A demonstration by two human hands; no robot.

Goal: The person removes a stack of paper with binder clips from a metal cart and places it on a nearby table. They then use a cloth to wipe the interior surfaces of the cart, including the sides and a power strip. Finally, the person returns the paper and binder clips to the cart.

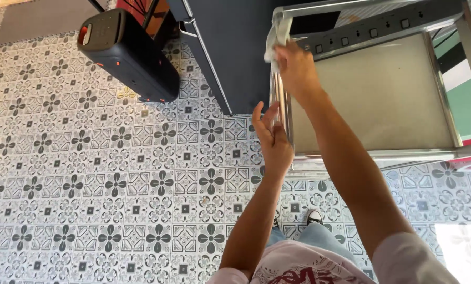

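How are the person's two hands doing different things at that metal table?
The right hand is closed around a white cloth and pressed near the far corner of the metal table; the left hand holds nothing. The right hand's fingers are curled, while the left hand's are spread open, resting against the table's near side rail. The right arm reaches farther out than the left. Both hands are bare and meet the same left edge of the table.

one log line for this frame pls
right hand: presses white cloth on steel cart rail | left hand: open, beside rail | floor: black speaker
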